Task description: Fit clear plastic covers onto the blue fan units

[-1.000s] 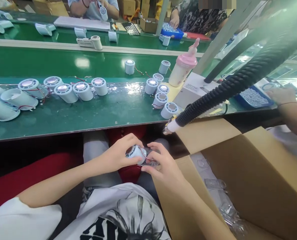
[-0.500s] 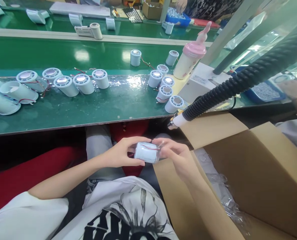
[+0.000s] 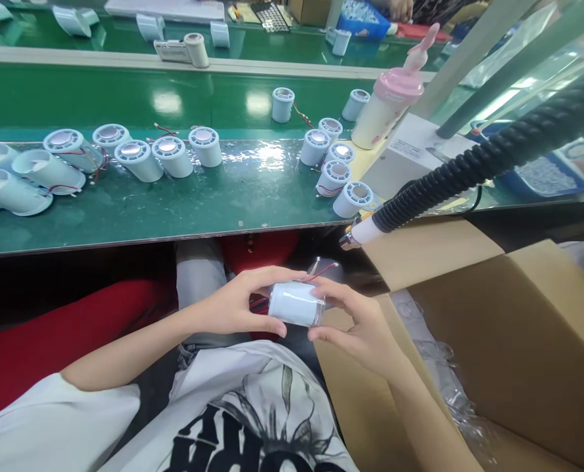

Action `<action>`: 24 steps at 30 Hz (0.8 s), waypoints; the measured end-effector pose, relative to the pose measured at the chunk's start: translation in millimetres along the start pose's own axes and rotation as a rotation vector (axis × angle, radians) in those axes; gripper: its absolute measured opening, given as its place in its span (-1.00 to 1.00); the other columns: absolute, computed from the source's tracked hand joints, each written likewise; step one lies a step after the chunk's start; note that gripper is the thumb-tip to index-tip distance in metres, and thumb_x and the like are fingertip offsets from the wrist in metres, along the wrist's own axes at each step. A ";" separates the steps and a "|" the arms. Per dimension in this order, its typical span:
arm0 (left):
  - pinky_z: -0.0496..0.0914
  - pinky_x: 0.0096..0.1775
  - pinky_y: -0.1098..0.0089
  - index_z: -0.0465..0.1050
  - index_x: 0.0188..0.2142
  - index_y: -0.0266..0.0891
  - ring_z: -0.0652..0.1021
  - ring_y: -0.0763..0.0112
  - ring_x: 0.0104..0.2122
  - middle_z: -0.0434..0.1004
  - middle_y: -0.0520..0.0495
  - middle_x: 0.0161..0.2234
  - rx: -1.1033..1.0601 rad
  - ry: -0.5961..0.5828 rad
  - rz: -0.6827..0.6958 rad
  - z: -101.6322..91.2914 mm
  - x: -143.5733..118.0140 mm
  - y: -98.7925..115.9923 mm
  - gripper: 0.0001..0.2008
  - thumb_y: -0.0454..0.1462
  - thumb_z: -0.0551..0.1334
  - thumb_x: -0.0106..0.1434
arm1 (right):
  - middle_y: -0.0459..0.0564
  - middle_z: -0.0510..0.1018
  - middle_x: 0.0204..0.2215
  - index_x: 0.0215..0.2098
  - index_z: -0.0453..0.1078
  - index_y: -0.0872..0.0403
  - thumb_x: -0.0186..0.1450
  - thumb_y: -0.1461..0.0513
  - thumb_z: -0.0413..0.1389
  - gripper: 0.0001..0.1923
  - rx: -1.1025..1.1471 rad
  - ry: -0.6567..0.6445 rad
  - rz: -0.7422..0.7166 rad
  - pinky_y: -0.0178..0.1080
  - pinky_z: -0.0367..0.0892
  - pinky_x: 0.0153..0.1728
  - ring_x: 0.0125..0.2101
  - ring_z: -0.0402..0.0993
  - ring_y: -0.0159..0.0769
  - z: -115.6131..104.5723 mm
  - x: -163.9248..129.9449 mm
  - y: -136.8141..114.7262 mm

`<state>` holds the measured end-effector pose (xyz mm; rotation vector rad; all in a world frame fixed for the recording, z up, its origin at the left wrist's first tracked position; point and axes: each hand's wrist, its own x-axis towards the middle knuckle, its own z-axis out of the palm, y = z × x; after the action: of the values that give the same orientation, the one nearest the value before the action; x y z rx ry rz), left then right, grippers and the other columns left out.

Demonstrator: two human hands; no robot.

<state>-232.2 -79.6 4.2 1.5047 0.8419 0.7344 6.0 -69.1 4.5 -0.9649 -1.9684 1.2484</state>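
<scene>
1 held cyl. [image 3: 294, 304], grn. bench [image 3: 213, 206] beyond

I can't see the left end face of the light-blue plastic cylinder [image 3: 294, 303], turned toward the palm of the left hand [image 3: 240, 303]; fingers of the right hand [image 3: 368, 328] cover part of its other end. Print on the white rectangular box [image 3: 402, 157] is too small for me. My view's right edge cuts off the black ribbed hose [image 3: 461, 174] and the brown cardboard box [image 3: 512, 341].

Red wire [image 3: 323, 271] now beyond cylinder [image 3: 294, 304]
</scene>
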 end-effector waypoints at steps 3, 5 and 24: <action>0.36 0.07 0.21 0.23 0.20 -0.01 0.33 0.08 0.18 0.28 -0.16 0.21 0.030 -0.020 0.036 -0.9 -0.8 0.6 -0.27 -0.27 0.40 0.04 | 0.09 0.51 -0.01 -0.06 0.36 0.01 0.08 0.15 0.34 -0.52 0.068 -0.010 0.088 -0.08 0.50 -0.09 -0.03 0.48 -0.03 0.0 -1.3 -2.5; 0.35 0.08 0.20 0.22 0.20 0.00 0.31 0.08 0.19 0.26 -0.16 0.22 0.051 -0.022 0.042 -1.0 -1.5 0.9 -0.27 -0.27 0.40 0.04 | 0.06 0.51 -0.02 -0.06 0.36 -0.01 0.08 0.15 0.35 -0.51 0.112 -0.012 0.113 -0.08 0.49 -0.08 -0.03 0.47 -0.05 0.0 -2.3 -3.3; 0.25 0.16 0.13 0.20 0.22 -0.07 0.32 0.07 0.19 0.28 -0.20 0.21 0.237 -0.029 0.148 -2.8 -4.6 -0.4 -0.29 -0.23 0.37 0.08 | -0.01 0.51 -0.28 -0.14 0.29 0.02 0.08 0.02 0.28 -0.53 0.575 -0.027 0.435 -0.29 0.47 -0.47 -0.40 0.49 -0.32 6.7 3.7 -9.2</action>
<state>-237.1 -81.9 4.1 1.8006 0.8235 0.7387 -3.7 -72.0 10.9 -1.0937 -1.3135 1.9322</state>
